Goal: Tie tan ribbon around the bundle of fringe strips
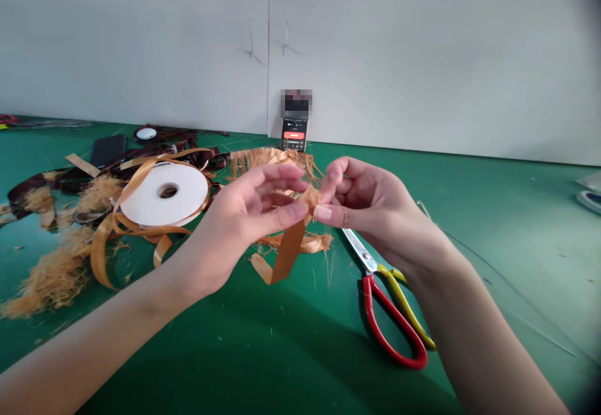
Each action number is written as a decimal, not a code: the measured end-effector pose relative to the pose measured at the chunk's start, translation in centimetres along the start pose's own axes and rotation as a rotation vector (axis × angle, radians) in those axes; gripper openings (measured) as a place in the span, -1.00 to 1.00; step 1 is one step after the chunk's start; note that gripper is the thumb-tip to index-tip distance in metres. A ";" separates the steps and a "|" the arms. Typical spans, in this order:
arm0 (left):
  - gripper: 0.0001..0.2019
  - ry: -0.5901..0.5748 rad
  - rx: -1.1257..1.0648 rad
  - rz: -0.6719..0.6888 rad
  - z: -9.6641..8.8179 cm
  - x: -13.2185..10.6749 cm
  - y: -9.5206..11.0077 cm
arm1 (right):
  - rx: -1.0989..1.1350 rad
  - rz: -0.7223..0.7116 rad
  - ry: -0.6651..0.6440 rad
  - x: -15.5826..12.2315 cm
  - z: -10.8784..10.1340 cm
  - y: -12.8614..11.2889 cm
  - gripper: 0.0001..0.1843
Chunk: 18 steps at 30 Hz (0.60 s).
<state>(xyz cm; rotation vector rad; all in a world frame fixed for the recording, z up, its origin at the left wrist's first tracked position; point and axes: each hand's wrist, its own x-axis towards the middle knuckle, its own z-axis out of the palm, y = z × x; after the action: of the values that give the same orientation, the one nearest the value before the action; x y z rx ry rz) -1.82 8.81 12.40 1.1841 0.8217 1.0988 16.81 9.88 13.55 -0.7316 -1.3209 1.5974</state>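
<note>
Between my two hands is a tan satin ribbon [288, 249], its upper end bunched and frayed and its lower end hanging down in a curl. My left hand [248, 215] pinches the bunched end between thumb and fingers. From the other side, my right hand [361, 199] grips the same end with thumb and forefinger. Fringed tan ribbon pieces [256, 159] lie on the table behind my hands. Just below my right hand rest scissors [370, 265] with one red and one yellow handle.
A white ribbon spool [141, 199] with loose tan loops lies left, near heaps of frayed threads [56, 271] and dark brown ribbon [28, 186]. A lit phone [294, 133] leans on the white wall [399, 52]. The table [225, 352] is green.
</note>
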 end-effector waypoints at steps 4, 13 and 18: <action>-0.81 0.071 0.199 0.017 0.1 0.0 -0.4 | -0.237 0.048 -0.036 0.2 -0.8 -0.1 -0.66; -0.81 0.096 0.278 -0.039 0.5 0.0 0.0 | -0.612 -0.106 -0.016 0.1 -1.6 -0.4 -0.80; -0.81 0.062 0.318 -0.072 0.9 0.0 0.4 | -0.621 -0.124 -0.055 0.0 -1.2 -0.5 -0.92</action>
<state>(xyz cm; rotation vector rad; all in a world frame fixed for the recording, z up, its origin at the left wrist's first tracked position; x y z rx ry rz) -1.04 8.52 12.98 1.3759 1.1089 0.9727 17.97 10.42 13.78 -0.9514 -1.8928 1.1103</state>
